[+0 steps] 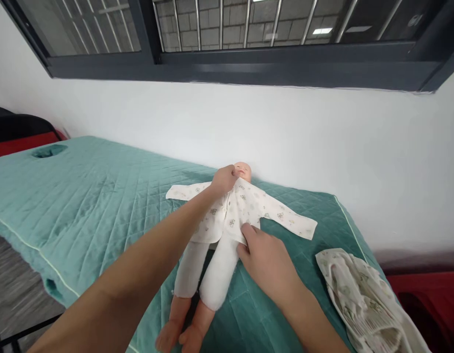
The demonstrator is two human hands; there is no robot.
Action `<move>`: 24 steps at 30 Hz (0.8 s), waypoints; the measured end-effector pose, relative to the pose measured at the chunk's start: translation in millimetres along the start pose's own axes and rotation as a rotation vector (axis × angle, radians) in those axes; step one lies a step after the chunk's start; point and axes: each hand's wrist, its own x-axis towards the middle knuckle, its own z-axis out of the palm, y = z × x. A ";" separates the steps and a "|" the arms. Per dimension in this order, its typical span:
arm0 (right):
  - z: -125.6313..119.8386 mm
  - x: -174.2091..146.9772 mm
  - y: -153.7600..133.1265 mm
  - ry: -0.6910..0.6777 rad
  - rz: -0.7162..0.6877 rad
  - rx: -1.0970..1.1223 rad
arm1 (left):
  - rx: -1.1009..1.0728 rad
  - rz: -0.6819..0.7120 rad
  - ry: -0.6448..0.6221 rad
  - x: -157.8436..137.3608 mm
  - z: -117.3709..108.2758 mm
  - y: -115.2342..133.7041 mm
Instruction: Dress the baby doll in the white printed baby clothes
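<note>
Left hand (224, 180) clamps the printed white shirt (250, 198) near its collar; right hand (266, 256) pinches the hem, over a doll (218, 277) on the green bed (98, 191).

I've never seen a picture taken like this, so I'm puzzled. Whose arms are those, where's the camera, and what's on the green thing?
There's no robot here: these are a person's bare hands. The camera is worn on their head, looking forward and down, so you see roughly what they see. That's the only picture.

On the green quilted cover lies a doll with a patterned white shirt over its body, sleeves spread wide. The left hand is at the shirt's neck; the right hand seems to pinch its lower edge. Some patterned cloth lies crumpled to the right.
</note>
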 end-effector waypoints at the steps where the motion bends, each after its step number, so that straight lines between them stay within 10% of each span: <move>1: -1.2 -0.4 -0.3 0.004 -0.036 0.011 | -0.004 -0.003 0.004 1.6 1.9 -0.9; 12: 6.3 5.4 10.8 0.080 -0.308 0.235 | -0.046 0.278 0.209 -76.1 -15.4 -63.2; 19: 35.1 11.6 5.6 0.206 -0.338 0.291 | -0.399 -0.176 0.151 -167.1 -32.0 -130.9; 24: 50.8 -6.4 3.8 0.372 -0.240 0.379 | -0.413 -0.074 0.032 -176.7 -34.9 -133.5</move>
